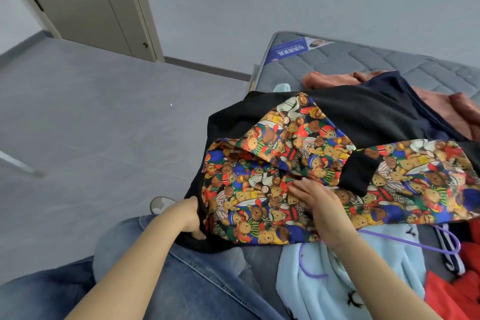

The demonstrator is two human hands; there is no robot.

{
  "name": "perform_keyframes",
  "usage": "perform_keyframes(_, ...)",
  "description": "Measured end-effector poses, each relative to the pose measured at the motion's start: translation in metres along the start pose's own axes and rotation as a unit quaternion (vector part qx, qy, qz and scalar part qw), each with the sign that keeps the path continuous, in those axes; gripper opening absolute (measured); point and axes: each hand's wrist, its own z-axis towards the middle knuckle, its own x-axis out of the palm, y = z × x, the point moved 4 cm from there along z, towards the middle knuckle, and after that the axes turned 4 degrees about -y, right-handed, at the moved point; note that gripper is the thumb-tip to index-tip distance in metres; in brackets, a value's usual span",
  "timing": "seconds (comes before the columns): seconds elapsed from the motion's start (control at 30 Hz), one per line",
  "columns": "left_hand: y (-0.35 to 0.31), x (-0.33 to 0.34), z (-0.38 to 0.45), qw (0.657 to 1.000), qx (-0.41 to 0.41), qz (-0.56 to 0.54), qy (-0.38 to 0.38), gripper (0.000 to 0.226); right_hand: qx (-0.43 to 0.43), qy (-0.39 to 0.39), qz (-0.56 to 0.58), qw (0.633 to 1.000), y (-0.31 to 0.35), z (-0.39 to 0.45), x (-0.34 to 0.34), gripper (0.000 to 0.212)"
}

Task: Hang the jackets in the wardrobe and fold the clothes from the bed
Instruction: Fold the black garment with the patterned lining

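A black jacket with a colourful teddy-bear print (pixel 259 182) lies spread on the grey mattress (pixel 389 60), its printed sleeves folded across the front. My left hand (pixel 191 218) grips the jacket's black left edge where it hangs off the bed. My right hand (pixel 315 201) rests flat with straight fingers on the printed fabric near the middle. A purple hanger (pixel 405 241) lies partly under the jacket, on a light blue fleece garment (pixel 337 280).
A pink garment (pixel 441 101) and a navy one (pixel 405 91) lie behind the jacket, red clothing (pixel 457 291) at the lower right. My jeans-clad legs (pixel 194 283) are against the bed. Grey floor (pixel 104 125) and a beige door (pixel 85 0) are on the left.
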Motion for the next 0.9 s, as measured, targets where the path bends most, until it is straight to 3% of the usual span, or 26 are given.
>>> perform_keyframes(0.07, 0.004, 0.001, 0.003, 0.999, -0.008, -0.042, -0.027, 0.084, 0.078, -0.007, 0.220, 0.972, 0.005, 0.009, -0.002, 0.048)
perform_keyframes(0.13, 0.005, -0.003, 0.003, 0.991, -0.013, -0.117, -0.057, 0.090, 0.119, -0.017, 0.348, 0.930, 0.008, 0.015, 0.001, 0.063)
perform_keyframes(0.23, -0.010, -0.032, -0.002, 0.970, 0.006, -0.162, -0.181, 0.113, 0.075, -0.055, 0.378, 0.921, 0.019, 0.022, 0.003, 0.057)
perform_keyframes(0.33, -0.048, -0.073, -0.013, 0.928, 0.083, -0.140, -0.334, 0.119, -0.022, -0.090, 0.346, 0.934, 0.048, 0.021, -0.016, 0.014)
perform_keyframes(0.37, -0.062, -0.083, -0.016, 0.918, 0.113, -0.089, -0.369, 0.120, -0.052, -0.097, 0.351, 0.930, 0.062, 0.020, -0.029, 0.015)
perform_keyframes(0.4, -0.075, -0.091, -0.019, 0.909, 0.142, -0.033, -0.390, 0.118, -0.078, -0.108, 0.356, 0.925, 0.074, 0.020, -0.047, 0.029)
perform_keyframes(0.43, -0.088, -0.094, -0.020, 0.904, 0.172, 0.014, -0.390, 0.115, -0.101, -0.111, 0.363, 0.919, 0.088, 0.019, -0.066, 0.037)
perform_keyframes(0.5, -0.112, -0.087, -0.021, 0.900, 0.251, 0.063, -0.351, 0.097, -0.130, -0.126, 0.370, 0.911, 0.111, 0.018, -0.106, 0.030)
perform_keyframes(0.6, -0.144, -0.051, -0.025, 0.881, 0.371, 0.068, -0.286, 0.055, -0.110, -0.190, 0.366, 0.904, 0.122, 0.028, -0.171, 0.026)
perform_keyframes(0.67, -0.158, -0.019, -0.026, 0.883, 0.405, 0.050, -0.232, 0.046, -0.094, -0.239, 0.352, 0.900, 0.120, 0.034, -0.206, 0.034)
perform_keyframes(0.73, -0.162, 0.003, -0.024, 0.896, 0.394, 0.025, -0.205, 0.047, -0.062, -0.276, 0.308, 0.908, 0.111, 0.038, -0.226, 0.046)
perform_keyframes(0.8, -0.156, 0.010, -0.022, 0.905, 0.356, 0.028, -0.231, 0.052, -0.051, -0.340, 0.242, 0.907, 0.100, 0.039, -0.236, 0.046)
perform_keyframes(0.9, -0.135, 0.006, -0.018, 0.933, 0.248, 0.030, -0.259, 0.070, -0.119, -0.383, 0.114, 0.909, 0.089, 0.032, -0.225, 0.066)
